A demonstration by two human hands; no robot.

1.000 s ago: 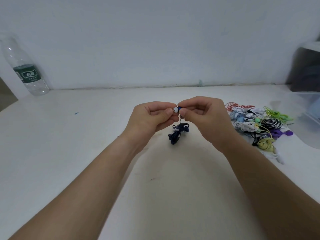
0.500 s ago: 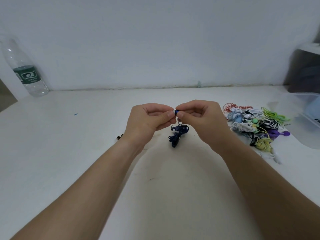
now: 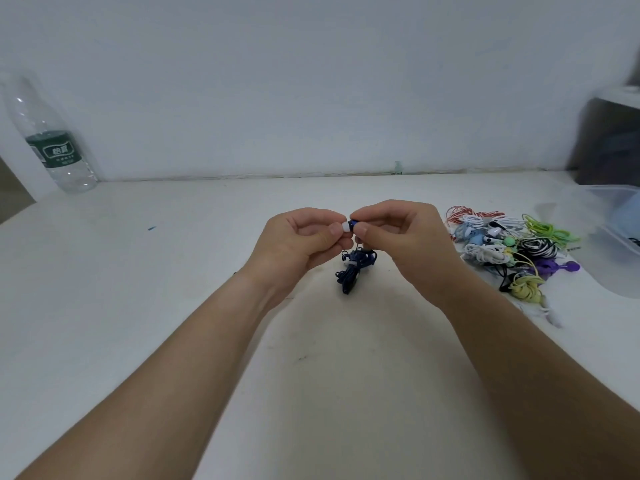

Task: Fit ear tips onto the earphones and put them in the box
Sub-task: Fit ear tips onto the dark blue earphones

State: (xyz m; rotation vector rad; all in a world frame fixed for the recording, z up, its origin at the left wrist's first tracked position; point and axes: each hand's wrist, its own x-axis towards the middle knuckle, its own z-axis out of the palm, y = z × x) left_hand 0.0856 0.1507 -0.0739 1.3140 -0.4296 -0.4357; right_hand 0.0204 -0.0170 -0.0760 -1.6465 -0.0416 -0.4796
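Above the middle of the white table, my left hand (image 3: 299, 245) pinches a small white ear tip (image 3: 344, 227) between thumb and fingers. My right hand (image 3: 403, 242) pinches a dark blue earbud (image 3: 354, 224), whose end meets the tip. The earphone's dark blue bundled cable (image 3: 353, 271) hangs down from the bud to the table between my wrists. A clear plastic box (image 3: 620, 233) stands at the right edge, partly cut off.
A heap of coloured earphones (image 3: 509, 249), red, white, green, purple and yellow, lies right of my right hand. A clear water bottle (image 3: 52, 140) stands at the far left by the wall. A dark object (image 3: 609, 136) sits behind the box.
The white ear tip, hidden between the fingers half a second ago, shows again at the bud's end. Both hands stay together at the same place.
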